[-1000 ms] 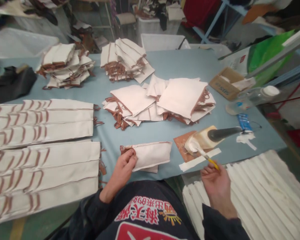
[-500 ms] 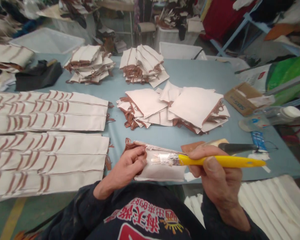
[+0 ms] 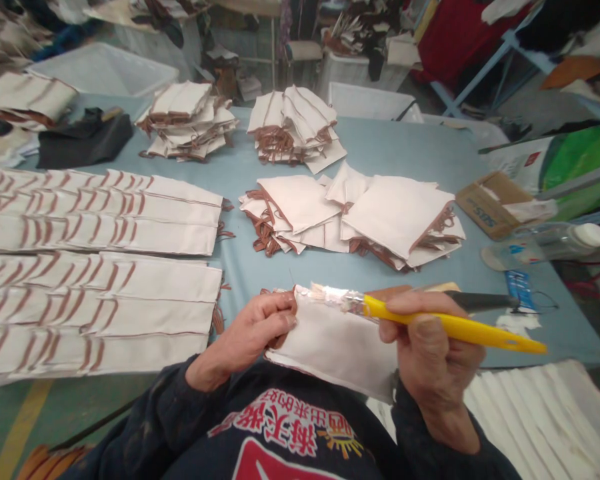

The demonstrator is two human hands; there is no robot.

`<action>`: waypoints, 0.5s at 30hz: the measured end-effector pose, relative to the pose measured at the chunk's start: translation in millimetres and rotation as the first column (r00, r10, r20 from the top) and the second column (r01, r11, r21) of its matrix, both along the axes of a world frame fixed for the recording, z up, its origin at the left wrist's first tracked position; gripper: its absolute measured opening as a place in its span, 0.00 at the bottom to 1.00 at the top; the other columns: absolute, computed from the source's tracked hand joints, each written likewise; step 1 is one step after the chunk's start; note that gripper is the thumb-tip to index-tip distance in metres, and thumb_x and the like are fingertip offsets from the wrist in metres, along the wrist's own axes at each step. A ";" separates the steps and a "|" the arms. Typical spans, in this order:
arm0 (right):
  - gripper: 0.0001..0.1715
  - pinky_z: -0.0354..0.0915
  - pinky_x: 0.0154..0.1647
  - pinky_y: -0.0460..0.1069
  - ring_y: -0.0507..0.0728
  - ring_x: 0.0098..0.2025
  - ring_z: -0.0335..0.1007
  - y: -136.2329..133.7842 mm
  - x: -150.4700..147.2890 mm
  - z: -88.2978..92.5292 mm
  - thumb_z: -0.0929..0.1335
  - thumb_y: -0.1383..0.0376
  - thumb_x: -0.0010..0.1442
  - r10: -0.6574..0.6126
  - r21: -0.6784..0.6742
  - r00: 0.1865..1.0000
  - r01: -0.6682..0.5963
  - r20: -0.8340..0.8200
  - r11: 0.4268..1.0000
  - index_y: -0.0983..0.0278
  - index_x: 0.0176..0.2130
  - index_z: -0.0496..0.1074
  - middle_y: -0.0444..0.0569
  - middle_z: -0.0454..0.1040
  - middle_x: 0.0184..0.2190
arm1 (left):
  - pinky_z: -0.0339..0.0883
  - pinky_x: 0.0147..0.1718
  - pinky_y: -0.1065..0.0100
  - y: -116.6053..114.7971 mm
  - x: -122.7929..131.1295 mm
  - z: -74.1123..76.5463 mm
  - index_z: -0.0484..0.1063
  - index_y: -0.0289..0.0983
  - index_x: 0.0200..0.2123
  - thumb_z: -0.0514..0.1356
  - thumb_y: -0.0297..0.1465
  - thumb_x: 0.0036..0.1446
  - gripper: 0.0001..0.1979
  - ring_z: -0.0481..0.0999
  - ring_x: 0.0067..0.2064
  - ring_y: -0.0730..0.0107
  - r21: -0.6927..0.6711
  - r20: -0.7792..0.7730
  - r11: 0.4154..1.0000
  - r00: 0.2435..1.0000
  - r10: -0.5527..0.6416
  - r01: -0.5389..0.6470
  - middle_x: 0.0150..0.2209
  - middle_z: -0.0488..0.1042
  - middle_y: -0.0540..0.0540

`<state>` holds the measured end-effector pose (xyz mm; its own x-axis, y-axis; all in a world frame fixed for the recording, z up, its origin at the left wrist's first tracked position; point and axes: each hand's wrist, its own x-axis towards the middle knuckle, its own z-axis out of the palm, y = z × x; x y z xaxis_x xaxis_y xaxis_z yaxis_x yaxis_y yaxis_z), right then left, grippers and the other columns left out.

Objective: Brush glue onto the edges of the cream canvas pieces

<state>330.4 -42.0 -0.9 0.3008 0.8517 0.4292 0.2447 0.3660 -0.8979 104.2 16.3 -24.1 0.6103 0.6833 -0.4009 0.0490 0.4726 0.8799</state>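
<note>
My right hand (image 3: pixel 437 360) is closed around the yellow handle of a paintbrush (image 3: pixel 490 332). The brush points left, and its bristles, smeared with something white, lie at the upper left corner of a white fabric panel (image 3: pixel 337 343). With fingers and thumb pressed together, my left hand (image 3: pixel 253 333) grips that panel's left edge. Brown trim runs along the panel's edges, and its right end passes beneath my right hand. Just beyond it, a dark-handled tool (image 3: pixel 480 301) lies on the table, partly hidden by my right hand.
Rows of overlapping white panels (image 3: pixel 175 220) cover the table's left side. Ahead are loose piles of brown-edged panels (image 3: pixel 395 213). At the right are a cardboard box (image 3: pixel 495 200), a clear jar (image 3: pixel 545 243) and a blue packet (image 3: pixel 520 290). White padded material (image 3: pixel 545 413) sits at lower right.
The brush has moved up to the panel's upper left corner, its handle end dipping lower. The panel has turned and more of its face shows. My left hand still grips it.
</note>
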 end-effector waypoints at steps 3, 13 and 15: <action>0.12 0.69 0.28 0.49 0.52 0.24 0.70 -0.3 -1.9 -4.5 0.68 0.57 0.75 0.047 -0.034 0.995 -0.044 0.092 0.998 0.58 0.44 0.80 0.41 0.73 0.25 | 0.44 0.21 0.71 0.6 2.8 2.2 0.67 0.38 0.28 0.63 0.42 0.57 0.14 0.52 0.22 0.78 -0.001 -0.018 1.000 1.000 -0.006 0.006 0.21 0.58 0.57; 0.12 0.70 0.28 0.48 0.51 0.24 0.71 0.2 -4.5 -11.3 0.66 0.58 0.76 0.046 -0.012 0.986 -0.044 0.159 0.999 0.58 0.44 0.78 0.40 0.73 0.24 | 0.44 0.21 0.72 0.2 4.9 -0.3 0.67 0.38 0.29 0.64 0.41 0.56 0.13 0.52 0.21 0.78 -0.027 -0.022 0.999 0.999 0.023 -0.024 0.20 0.59 0.57; 0.13 0.70 0.27 0.47 0.51 0.24 0.71 -0.7 -4.2 -12.5 0.66 0.57 0.76 -0.003 -0.006 0.996 0.004 0.092 1.000 0.59 0.44 0.78 0.41 0.74 0.25 | 0.43 0.21 0.72 -0.1 5.2 0.2 0.67 0.38 0.28 0.64 0.41 0.55 0.14 0.52 0.21 0.79 -0.038 -0.035 0.999 0.999 0.035 -0.037 0.20 0.58 0.57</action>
